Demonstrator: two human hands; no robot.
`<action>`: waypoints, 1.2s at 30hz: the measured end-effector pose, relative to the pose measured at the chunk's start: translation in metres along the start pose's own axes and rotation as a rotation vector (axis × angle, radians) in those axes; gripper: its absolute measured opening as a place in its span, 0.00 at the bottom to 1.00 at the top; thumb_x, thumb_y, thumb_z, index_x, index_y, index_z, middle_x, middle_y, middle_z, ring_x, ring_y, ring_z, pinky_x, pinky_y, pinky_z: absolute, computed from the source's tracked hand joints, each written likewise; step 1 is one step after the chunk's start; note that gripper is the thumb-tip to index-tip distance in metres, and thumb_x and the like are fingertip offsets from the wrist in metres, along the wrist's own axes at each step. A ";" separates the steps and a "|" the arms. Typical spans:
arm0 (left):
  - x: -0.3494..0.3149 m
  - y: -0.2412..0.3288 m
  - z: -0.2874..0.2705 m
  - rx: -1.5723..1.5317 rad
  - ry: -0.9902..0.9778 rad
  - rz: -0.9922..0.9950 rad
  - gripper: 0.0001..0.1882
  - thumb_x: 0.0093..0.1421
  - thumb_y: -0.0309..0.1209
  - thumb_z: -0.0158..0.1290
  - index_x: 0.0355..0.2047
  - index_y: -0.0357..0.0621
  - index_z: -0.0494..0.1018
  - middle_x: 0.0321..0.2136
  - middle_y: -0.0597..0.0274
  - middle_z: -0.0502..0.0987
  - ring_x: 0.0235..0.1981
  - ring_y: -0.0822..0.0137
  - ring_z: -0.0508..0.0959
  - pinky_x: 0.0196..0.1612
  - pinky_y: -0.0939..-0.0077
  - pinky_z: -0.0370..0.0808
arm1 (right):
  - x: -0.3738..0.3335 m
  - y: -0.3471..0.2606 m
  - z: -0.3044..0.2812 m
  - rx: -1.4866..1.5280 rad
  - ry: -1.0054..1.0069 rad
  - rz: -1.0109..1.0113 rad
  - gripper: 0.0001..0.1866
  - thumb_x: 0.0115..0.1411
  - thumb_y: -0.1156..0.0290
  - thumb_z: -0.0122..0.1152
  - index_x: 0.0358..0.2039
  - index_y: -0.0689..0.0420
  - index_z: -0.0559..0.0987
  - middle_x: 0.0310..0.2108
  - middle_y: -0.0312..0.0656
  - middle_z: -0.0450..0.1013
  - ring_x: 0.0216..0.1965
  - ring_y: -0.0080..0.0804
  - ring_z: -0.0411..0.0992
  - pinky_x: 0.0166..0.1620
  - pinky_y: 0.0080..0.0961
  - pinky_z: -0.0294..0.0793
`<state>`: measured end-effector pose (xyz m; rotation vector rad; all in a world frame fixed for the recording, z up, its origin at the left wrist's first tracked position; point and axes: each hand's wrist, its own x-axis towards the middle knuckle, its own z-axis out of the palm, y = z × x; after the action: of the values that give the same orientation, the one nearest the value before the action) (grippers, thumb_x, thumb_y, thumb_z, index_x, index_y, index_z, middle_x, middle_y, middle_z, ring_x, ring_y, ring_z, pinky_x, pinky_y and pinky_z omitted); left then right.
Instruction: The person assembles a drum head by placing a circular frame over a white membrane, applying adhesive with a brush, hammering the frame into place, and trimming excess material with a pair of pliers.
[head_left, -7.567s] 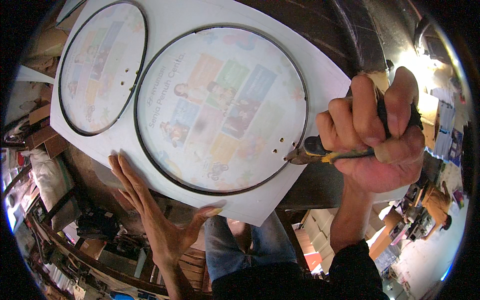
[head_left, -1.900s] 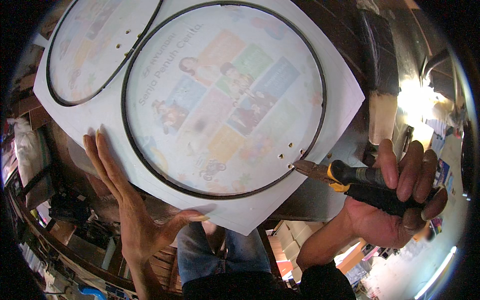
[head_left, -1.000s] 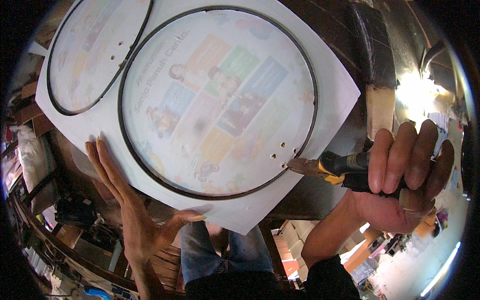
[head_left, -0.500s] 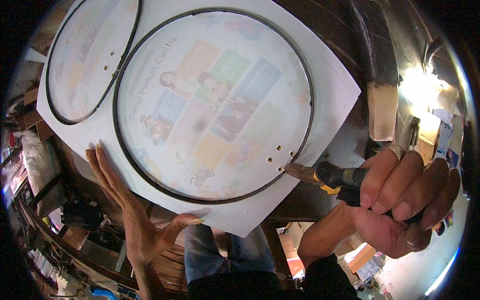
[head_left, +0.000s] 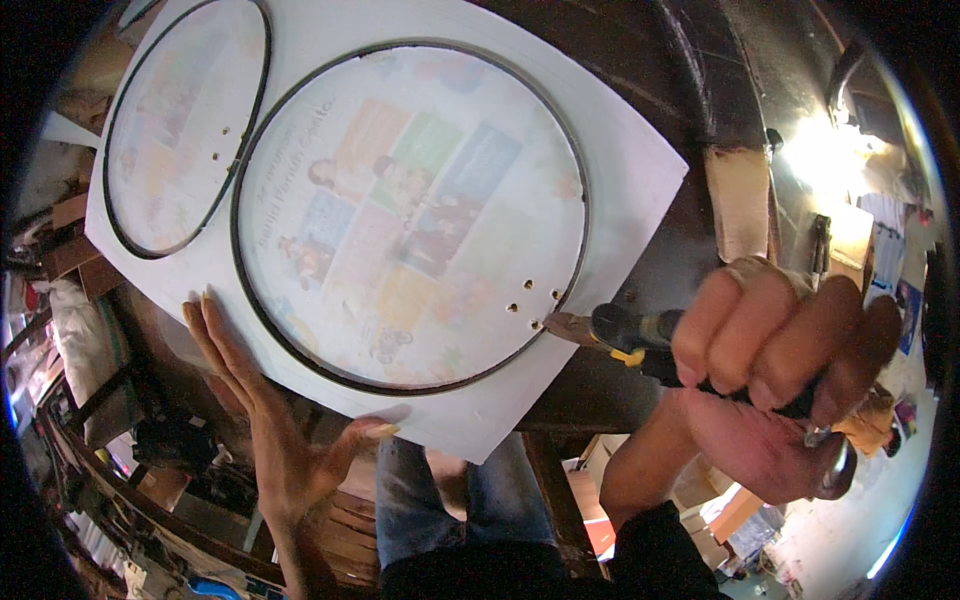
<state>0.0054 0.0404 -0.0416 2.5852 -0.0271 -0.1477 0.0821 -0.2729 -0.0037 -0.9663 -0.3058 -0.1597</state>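
Note:
A white sheet (head_left: 620, 190) lies before me, bearing a large circle ringed by a black strip (head_left: 583, 215) and a smaller ringed circle (head_left: 185, 120) at upper left. Faint coloured pictures show inside both rings. Several small brass-coloured studs or holes (head_left: 513, 307) sit near the large ring's lower right. My right hand (head_left: 780, 350) is closed around the black-and-yellow handles of pliers (head_left: 635, 340); their dark jaws reach the ring's edge beside the lowest stud. With fingers and thumb spread, my left hand (head_left: 280, 430) rests along the sheet's near-left edge.
A dark work surface (head_left: 640, 265) lies under the sheet. A pale block (head_left: 738, 205) stands beyond the pliers, with a bright light (head_left: 840, 155) at the right. Clutter and a pale bag (head_left: 88, 345) fill the left side. My jeans (head_left: 510, 500) show below.
My right hand and the pliers have shifted a little left in the view, along with the sheet's right part. The jaws stay by the same stud. My left hand keeps its spread pose.

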 end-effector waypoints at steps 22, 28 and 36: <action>0.006 0.002 0.010 -0.062 -0.043 0.030 0.80 0.33 0.72 0.64 0.71 0.47 0.27 0.70 0.40 0.20 0.71 0.42 0.25 0.68 0.36 0.38 | -0.051 -0.017 0.043 -0.143 0.579 0.763 0.35 0.42 0.78 0.51 0.54 0.68 0.58 0.60 0.74 0.60 0.23 0.51 0.80 0.18 0.20 0.67; 0.000 0.001 0.004 -0.026 -0.031 -0.002 0.80 0.33 0.71 0.64 0.71 0.49 0.26 0.70 0.42 0.20 0.71 0.45 0.24 0.69 0.36 0.38 | -0.078 -0.004 0.052 0.137 0.628 0.811 0.30 0.45 0.81 0.55 0.52 0.64 0.62 0.62 0.63 0.63 0.26 0.36 0.79 0.26 0.19 0.73; 0.001 0.011 0.004 -0.152 -0.050 -0.070 0.81 0.32 0.67 0.68 0.71 0.49 0.25 0.71 0.44 0.20 0.72 0.48 0.25 0.69 0.41 0.37 | -0.087 -0.006 0.058 0.158 0.603 0.884 0.29 0.49 0.82 0.53 0.53 0.60 0.62 0.65 0.57 0.61 0.26 0.31 0.77 0.30 0.22 0.75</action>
<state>0.0062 0.0285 -0.0394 2.4310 0.0547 -0.2309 -0.0122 -0.2282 0.0034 -0.7782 0.6591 0.3770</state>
